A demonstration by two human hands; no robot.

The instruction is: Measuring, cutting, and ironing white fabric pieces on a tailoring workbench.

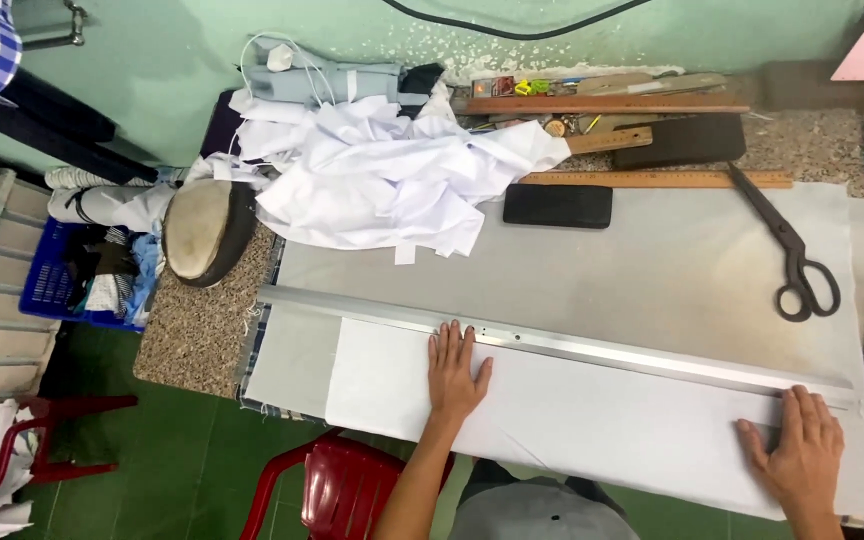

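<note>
Presently, by item:
Left hand (455, 372): open, flat, fingers spread on white fabric (592, 420), fingertips at metal straightedge (552, 345).
Right hand (800, 452): open, palm down near fabric's end.
Fabric: smooth, rectangular, along near edge of speckled stone surface (192, 335).
Straightedge: long, silvery, slanting.
Scissors (790, 250): dark, heavy, well apart.

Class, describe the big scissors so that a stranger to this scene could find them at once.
Start at the grey cutting table and go to its far right side. The scissors lie there open-handled, just below the long wooden ruler. They alone are dark metal with two loop handles.
</note>
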